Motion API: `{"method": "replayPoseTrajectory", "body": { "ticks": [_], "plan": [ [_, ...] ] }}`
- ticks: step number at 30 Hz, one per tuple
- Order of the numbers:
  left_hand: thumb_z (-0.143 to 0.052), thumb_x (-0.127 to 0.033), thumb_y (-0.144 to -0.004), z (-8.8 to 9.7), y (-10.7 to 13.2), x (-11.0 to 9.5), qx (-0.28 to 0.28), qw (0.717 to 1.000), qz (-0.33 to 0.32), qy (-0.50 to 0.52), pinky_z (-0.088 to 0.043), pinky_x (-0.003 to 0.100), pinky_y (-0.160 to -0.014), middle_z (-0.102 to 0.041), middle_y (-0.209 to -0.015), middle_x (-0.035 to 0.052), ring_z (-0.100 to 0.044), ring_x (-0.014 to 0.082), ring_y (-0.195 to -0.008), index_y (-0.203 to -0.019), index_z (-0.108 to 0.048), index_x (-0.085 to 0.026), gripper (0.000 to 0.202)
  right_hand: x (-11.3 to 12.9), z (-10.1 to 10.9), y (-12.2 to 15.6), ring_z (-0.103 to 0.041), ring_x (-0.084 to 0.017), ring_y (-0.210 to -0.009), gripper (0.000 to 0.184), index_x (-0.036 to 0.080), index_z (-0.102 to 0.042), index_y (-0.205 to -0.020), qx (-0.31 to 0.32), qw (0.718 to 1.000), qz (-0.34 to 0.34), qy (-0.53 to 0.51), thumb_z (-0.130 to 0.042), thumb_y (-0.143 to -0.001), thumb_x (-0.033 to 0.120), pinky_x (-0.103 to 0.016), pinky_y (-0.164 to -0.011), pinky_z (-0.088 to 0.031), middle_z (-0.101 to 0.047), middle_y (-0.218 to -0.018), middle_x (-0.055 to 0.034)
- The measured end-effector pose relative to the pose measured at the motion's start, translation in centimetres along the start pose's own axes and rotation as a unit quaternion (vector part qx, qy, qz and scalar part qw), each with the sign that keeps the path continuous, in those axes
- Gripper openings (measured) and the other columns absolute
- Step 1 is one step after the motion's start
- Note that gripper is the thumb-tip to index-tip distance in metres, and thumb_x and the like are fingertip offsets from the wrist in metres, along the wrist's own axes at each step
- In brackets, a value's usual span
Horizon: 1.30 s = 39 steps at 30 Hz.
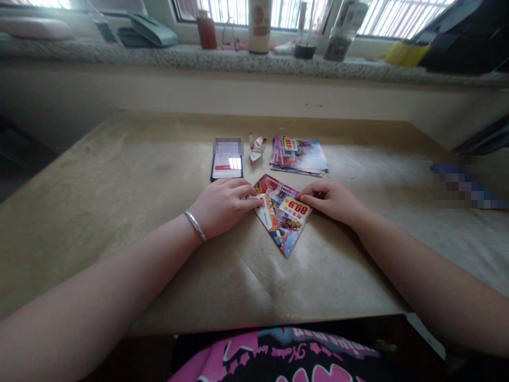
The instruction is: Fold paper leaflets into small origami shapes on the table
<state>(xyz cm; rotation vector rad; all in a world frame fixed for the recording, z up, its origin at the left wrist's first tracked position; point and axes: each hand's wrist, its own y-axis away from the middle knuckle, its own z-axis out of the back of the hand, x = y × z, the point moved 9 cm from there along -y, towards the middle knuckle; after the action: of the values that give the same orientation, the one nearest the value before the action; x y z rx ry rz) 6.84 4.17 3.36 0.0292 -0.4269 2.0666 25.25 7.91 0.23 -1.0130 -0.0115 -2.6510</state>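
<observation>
A tan tabletop [151, 159] fills the centre of the frame below a speckled windowsill [222, 60] along the top. At mid-frame, we rest the left hand [220, 207], fingers close together, on the left edge of a printed leaflet [288, 225]; we cannot tell whether any finger reaches beneath it. We hold the leaflet's right corner in a narrow pinch between thumb and forefinger of the right hand [334, 201]. The leaflet lies at the centre, with one point toward the bottom of the frame.

Status: the white-and-orange flap [269, 215] on the leaflet's left is turned over; we see no matching flap on its right. We judge the folding to be at an early stage, with most of the shaping outstanding.

Above the left hand lies a phone [227, 165]. Right of it stands a small folded paper piece [257, 149], apparently finished. Upper right of centre, a leaflet stack [300, 154] appears unfolded.
</observation>
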Motion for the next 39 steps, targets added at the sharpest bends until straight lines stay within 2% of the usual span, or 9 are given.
{"method": "replayPoseTrajectory", "body": {
  "ticks": [6,11,16,20,23,26,34,37,39],
  "plan": [
    [-0.046,-0.032,-0.095,0.9,-0.1,-0.2,-0.043,0.999,0.014,0.019,-0.047,0.039,-0.093,-0.066,-0.118,0.0055,-0.059,0.0220,-0.108,-0.116,-0.064,-0.023,0.030,0.0,1.1,0.3,-0.053,-0.014,-0.056,0.027,0.020,-0.077,-0.082,-0.083,0.996,-0.036,-0.022,-0.063,-0.077,0.042,-0.027,-0.052,-0.040,-0.071,-0.069,-0.0038],
    [-0.046,-0.040,-0.093,1.0,-0.1,-0.9,-0.040,0.999,-0.012,0.018,-0.046,0.041,-0.094,-0.065,-0.119,0.0053,-0.057,0.0243,-0.111,-0.118,-0.063,-0.023,0.034,0.2,1.7,0.4,-0.061,-0.017,-0.070,0.026,0.020,-0.077,-0.094,-0.156,0.986,-0.047,-0.035,-0.062,-0.079,0.034,-0.029,-0.062,-0.046,-0.075,-0.091,-0.0065],
    [-0.046,-0.042,-0.093,0.8,0.0,-1.0,-0.025,0.999,-0.012,0.025,-0.047,0.042,-0.093,-0.063,-0.123,0.0061,-0.055,0.0257,-0.115,-0.121,-0.061,-0.023,0.037,0.7,1.0,0.3,-0.058,-0.016,-0.063,0.035,0.020,-0.072,-0.110,-0.119,0.992,-0.037,0.025,-0.059,-0.082,0.036,-0.030,-0.058,-0.044,-0.074,-0.093,-0.0067],
    [-0.044,-0.040,-0.094,0.1,0.0,-0.7,-0.006,0.999,-0.001,0.038,-0.046,0.042,-0.096,-0.061,-0.127,0.0074,-0.054,0.0258,-0.117,-0.121,-0.060,-0.019,0.038,2.4,0.3,0.4,-0.059,-0.018,-0.067,0.036,0.017,-0.072,-0.111,-0.087,0.992,0.038,0.084,-0.059,-0.083,0.036,-0.032,-0.063,-0.046,-0.073,-0.083,-0.0079],
    [-0.043,-0.041,-0.095,-0.6,-0.1,-0.4,0.016,0.998,0.010,0.060,-0.045,0.043,-0.100,-0.059,-0.131,0.0091,-0.054,0.0258,-0.119,-0.125,-0.058,-0.016,0.042,3.8,0.0,0.7,-0.062,-0.022,-0.080,0.037,0.015,-0.072,-0.110,-0.086,0.978,0.125,0.143,-0.061,-0.082,0.037,-0.035,-0.075,-0.048,-0.073,-0.089,-0.0101],
    [-0.041,-0.042,-0.096,-1.5,0.0,-0.2,0.051,0.994,0.026,0.094,-0.044,0.042,-0.103,-0.055,-0.134,0.0118,-0.052,0.0249,-0.122,-0.130,-0.054,-0.015,0.046,4.4,-0.2,0.9,-0.062,-0.023,-0.085,0.037,0.015,-0.071,-0.111,-0.086,0.960,0.172,0.202,-0.061,-0.084,0.039,-0.038,-0.083,-0.047,-0.073,-0.093,-0.0109],
    [-0.042,-0.044,-0.095,-2.2,0.1,-0.2,0.081,0.988,0.034,0.126,-0.040,0.042,-0.107,-0.049,-0.138,0.0130,-0.046,0.0264,-0.128,-0.134,-0.049,-0.015,0.050,6.3,0.2,2.1,-0.055,-0.021,-0.077,0.025,0.025,-0.076,-0.092,-0.116,0.911,0.263,0.295,-0.055,-0.089,0.038,-0.034,-0.069,-0.045,-0.068,-0.081,-0.0067],
    [-0.044,-0.045,-0.094,-2.2,0.2,-0.3,0.084,0.986,0.028,0.140,-0.039,0.040,-0.108,-0.048,-0.140,0.0127,-0.045,0.0261,-0.129,-0.136,-0.047,-0.015,0.051,7.3,-0.4,2.6,-0.057,-0.023,-0.087,0.020,0.023,-0.075,-0.085,-0.097,0.898,0.319,0.288,-0.057,-0.087,0.032,-0.037,-0.079,-0.047,-0.068,-0.091,-0.0077],
    [-0.044,-0.046,-0.094,-2.3,0.1,-0.6,0.090,0.984,0.018,0.151,-0.037,0.039,-0.109,-0.046,-0.141,0.0116,-0.044,0.0253,-0.130,-0.137,-0.046,-0.016,0.052,7.7,-0.8,2.7,-0.057,-0.024,-0.100,0.015,0.021,-0.071,-0.084,-0.068,0.902,0.344,0.252,-0.057,-0.085,0.024,-0.039,-0.090,-0.046,-0.069,-0.103,-0.0080]
  ]
}}
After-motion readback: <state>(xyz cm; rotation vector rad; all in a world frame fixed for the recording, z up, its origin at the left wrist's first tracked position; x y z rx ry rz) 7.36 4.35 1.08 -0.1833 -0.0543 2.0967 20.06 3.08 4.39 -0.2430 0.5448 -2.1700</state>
